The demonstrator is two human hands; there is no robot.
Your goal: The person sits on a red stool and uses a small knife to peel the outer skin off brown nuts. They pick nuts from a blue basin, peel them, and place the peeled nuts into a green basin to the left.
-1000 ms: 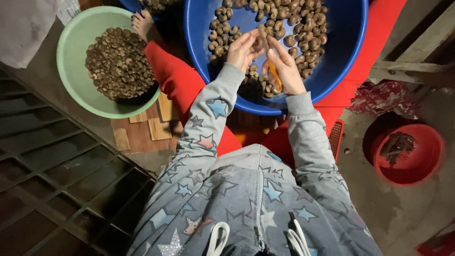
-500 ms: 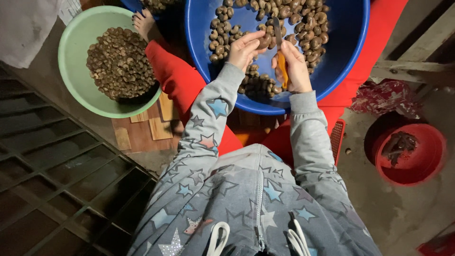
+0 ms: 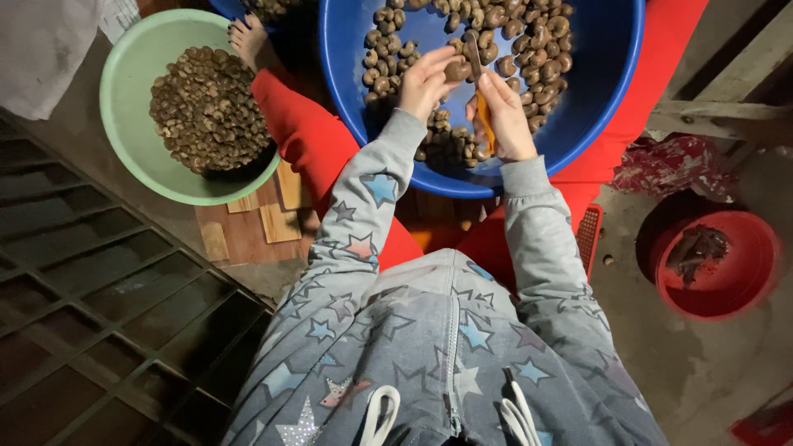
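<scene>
Left hand: pinches one brown nut over the big round blue plastic basin at twelve o'clock. Right hand: closed on an orange-handled tool (blade touching nut). Green plastic bowl of nuts, ten o'clock.

Over the blue basin, the left hand pinches a nut while the right hand grips an orange-handled knife (blade at the nut).

Nut basin: on the lap, under both hands.
Second nut bowl: left of it.
Scrap bowl: right, on the floor.
</scene>
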